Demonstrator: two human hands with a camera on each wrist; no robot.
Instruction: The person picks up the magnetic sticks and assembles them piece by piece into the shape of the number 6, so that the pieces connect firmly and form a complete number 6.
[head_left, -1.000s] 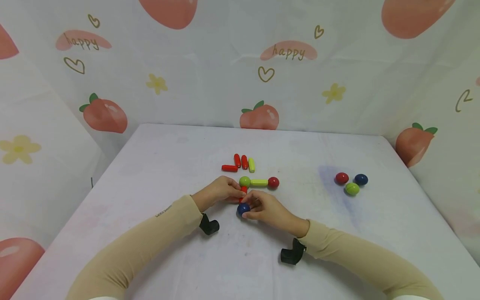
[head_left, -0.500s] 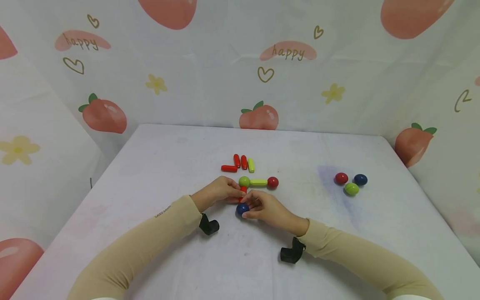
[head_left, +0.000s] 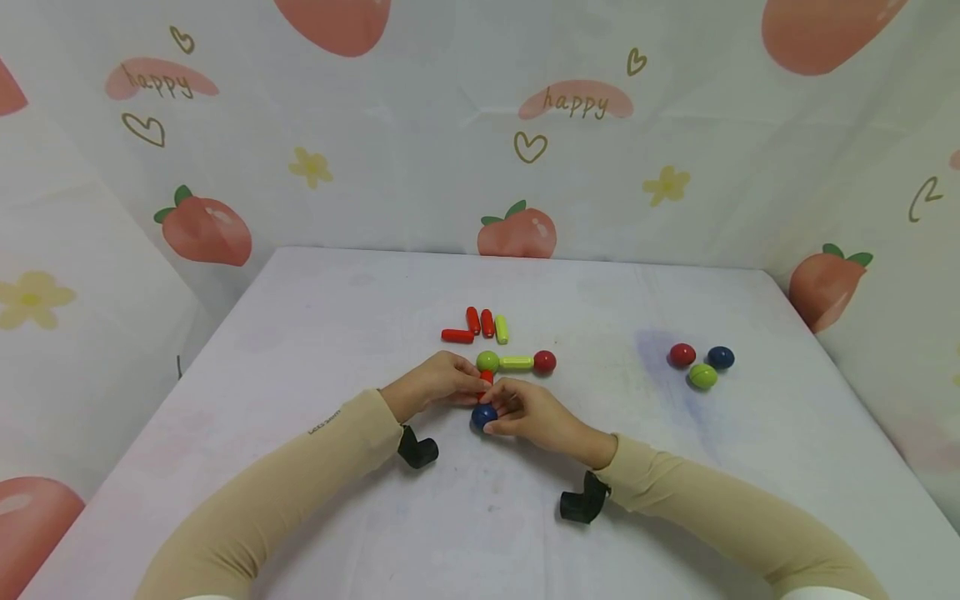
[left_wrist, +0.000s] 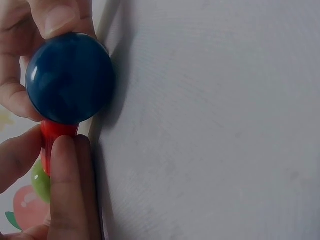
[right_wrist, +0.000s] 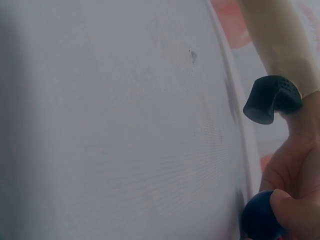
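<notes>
My left hand [head_left: 438,386] pinches a short red rod [left_wrist: 59,131] between thumb and fingers. A glossy blue ball [left_wrist: 70,78] sits at the near end of that rod, and my right hand [head_left: 543,419] grips it with thumb and fingertips. In the left wrist view the ball meets the rod's end. The rod's far end runs up to a green ball [head_left: 487,362]. From there a ribbed yellow-green rod [head_left: 516,363] leads right to a red ball [head_left: 544,362]. Part of the red rod is hidden behind my fingers.
Behind the joined pieces lie loose red rods [head_left: 457,336] and a yellow-green rod [head_left: 502,329]. Farther right a red ball [head_left: 682,355], a blue ball [head_left: 721,357] and a green ball [head_left: 703,376] are grouped on the white tabletop [head_left: 337,308]. Black camera mounts [head_left: 585,498] hang at both wrists.
Both hands keep their hold on the red rod and the blue ball, almost still. The whole scene shifts very slightly in the head view.
</notes>
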